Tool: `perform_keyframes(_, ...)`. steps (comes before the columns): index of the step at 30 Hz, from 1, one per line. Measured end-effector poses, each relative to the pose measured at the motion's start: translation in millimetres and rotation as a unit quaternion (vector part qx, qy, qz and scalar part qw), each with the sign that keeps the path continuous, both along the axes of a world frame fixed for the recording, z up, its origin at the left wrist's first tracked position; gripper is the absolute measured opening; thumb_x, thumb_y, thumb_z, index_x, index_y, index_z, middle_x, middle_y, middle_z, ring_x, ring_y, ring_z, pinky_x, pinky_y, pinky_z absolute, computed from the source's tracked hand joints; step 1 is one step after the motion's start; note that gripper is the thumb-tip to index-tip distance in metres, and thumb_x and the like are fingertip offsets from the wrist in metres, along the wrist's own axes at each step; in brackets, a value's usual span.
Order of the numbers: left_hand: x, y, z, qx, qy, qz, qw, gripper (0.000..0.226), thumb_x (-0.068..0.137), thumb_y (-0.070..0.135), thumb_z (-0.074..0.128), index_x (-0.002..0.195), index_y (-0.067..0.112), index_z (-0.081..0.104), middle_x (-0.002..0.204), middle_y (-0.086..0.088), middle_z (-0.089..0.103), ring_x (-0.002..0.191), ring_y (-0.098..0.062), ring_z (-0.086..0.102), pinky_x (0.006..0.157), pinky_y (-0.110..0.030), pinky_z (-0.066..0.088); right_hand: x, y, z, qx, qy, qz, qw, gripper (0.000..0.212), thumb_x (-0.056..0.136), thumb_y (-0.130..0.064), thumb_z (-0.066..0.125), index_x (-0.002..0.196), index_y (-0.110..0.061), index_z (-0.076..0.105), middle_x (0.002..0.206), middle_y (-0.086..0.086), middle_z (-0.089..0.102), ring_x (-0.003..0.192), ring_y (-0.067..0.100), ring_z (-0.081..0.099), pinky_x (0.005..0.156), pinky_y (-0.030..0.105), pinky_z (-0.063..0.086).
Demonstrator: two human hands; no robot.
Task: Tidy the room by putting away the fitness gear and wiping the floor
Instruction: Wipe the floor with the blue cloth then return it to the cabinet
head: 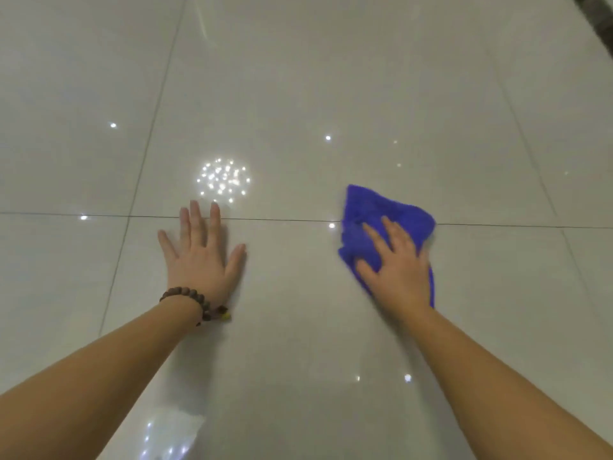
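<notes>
The right hand presses flat, fingers spread, on a blue cloth crumpled on the glossy tiled floor. The left hand, its grip wide with straight fingers, rests palm-down on the floor, well apart from the cloth, a bead bracelet on its wrist.

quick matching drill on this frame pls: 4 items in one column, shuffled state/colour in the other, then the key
1. left hand
2. right hand
3. cloth
4. bracelet

A. blue, crumpled on the floor tiles
B. dark beads around a wrist
C. flat on bare tile, fingers spread
D. pressing down on the cloth

Pairs: 1-C, 2-D, 3-A, 4-B
</notes>
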State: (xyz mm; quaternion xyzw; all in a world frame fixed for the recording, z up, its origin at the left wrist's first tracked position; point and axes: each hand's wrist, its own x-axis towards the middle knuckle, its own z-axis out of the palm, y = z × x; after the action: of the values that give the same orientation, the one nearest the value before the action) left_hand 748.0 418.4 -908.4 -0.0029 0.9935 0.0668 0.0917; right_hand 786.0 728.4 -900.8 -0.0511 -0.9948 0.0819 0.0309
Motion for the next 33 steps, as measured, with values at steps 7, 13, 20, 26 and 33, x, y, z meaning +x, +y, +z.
perform_keyframes(7,28,-71,4,-0.049,-0.028,0.16,0.985,0.095,0.081,0.077,-0.001,0.15,0.013,-0.018,0.158,-0.017,-0.016,0.145,-0.029,-0.019,0.113,-0.062,-0.007,-30,-46,10,-0.059,-0.029,-0.258,0.964,0.062,0.09,-0.052,0.041,0.147,-0.031,0.031,0.158,0.005,0.019,0.143,0.024,0.017,0.109,0.055,0.017)
perform_keyframes(13,11,-62,-1,-0.041,-0.047,0.188,0.98,0.092,0.078,0.064,-0.005,0.151,0.009,-0.011,0.159,-0.017,-0.012,0.146,-0.03,-0.013,0.113,-0.063,-0.001,-48,-153,-1,0.009,-0.013,0.434,0.901,0.067,0.074,-0.059,0.039,0.138,-0.038,0.045,0.15,-0.001,0.039,0.134,0.021,0.04,0.103,0.052,0.033)
perform_keyframes(20,13,-64,-3,-0.046,-0.03,0.182,0.982,0.088,0.085,0.068,-0.005,0.149,0.009,-0.018,0.157,-0.018,-0.017,0.145,-0.031,-0.018,0.113,-0.063,-0.002,-166,-86,10,-0.06,-0.037,-0.275,0.959,0.061,0.092,-0.05,0.038,0.148,-0.027,0.029,0.158,0.008,0.018,0.143,0.028,0.016,0.109,0.054,0.015)
perform_keyframes(26,11,-65,-5,-0.033,-0.018,0.19,0.981,0.087,0.09,0.066,0.01,0.153,0.006,0.005,0.159,-0.02,0.002,0.147,-0.033,-0.004,0.112,-0.065,0.003,-146,-216,-8,-0.005,-0.007,0.456,0.89,0.063,0.079,-0.058,0.04,0.139,-0.036,0.044,0.15,0.0,0.039,0.135,0.022,0.037,0.104,0.05,0.032)
perform_keyframes(33,11,-65,-3,-0.031,-0.022,0.187,0.982,0.086,0.091,0.067,0.01,0.152,0.006,0.001,0.158,-0.02,-0.003,0.147,-0.033,-0.009,0.112,-0.066,0.006,-256,-182,3,-0.045,-0.032,-0.146,0.988,0.061,0.092,-0.051,0.036,0.148,-0.029,0.028,0.157,0.006,0.019,0.142,0.028,0.016,0.11,0.052,0.015)
